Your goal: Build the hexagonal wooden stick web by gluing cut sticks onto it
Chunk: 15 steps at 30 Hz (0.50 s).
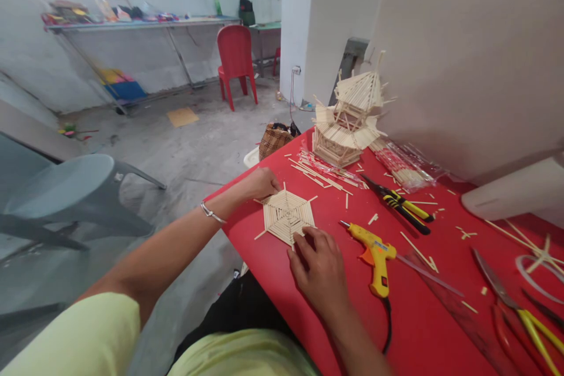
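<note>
A flat hexagonal panel of glued wooden sticks [286, 214] lies on the red table [352, 317]. My left hand [261, 183], with a metal bracelet at the wrist, rests curled against the panel's far left corner. Fingertips of my right hand [318, 265] pinch the panel's near right edge. A yellow glue gun [374, 249] lies just right of my right hand. Further back stands a tiered stick pagoda model [350, 120].
Loose sticks [317, 173] and packs of sticks [403, 167] lie behind the panel. Yellow-handled cutters [403, 204], a clear ruler [440, 285] and scissors [515, 305] lie to the right. White boards stand behind the table. A grey chair [74, 194] is at left, a red chair [235, 61] further off.
</note>
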### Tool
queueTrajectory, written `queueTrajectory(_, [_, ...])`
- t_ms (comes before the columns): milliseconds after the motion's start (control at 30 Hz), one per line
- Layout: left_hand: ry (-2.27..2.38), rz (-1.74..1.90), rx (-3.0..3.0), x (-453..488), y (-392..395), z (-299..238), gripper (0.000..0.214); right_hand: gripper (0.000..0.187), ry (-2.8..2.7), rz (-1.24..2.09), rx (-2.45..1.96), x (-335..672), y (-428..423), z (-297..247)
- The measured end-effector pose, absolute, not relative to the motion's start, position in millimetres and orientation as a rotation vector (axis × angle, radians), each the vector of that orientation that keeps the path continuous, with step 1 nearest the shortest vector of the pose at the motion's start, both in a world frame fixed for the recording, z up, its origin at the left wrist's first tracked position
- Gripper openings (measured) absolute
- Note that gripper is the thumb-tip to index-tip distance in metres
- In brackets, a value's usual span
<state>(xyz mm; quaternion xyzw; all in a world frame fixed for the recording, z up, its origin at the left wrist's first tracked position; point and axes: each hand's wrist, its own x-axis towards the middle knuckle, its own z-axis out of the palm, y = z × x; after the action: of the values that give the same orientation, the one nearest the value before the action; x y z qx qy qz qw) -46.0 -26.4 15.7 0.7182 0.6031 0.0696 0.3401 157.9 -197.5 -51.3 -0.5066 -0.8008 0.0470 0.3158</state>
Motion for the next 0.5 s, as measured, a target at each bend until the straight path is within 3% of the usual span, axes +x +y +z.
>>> queueTrajectory(500, [1.569,0.148,1.891,-46.2,-25.0,14.7,0.024,0.03,-2.12,0.128,-1.348,158.2,-198.0,-52.2])
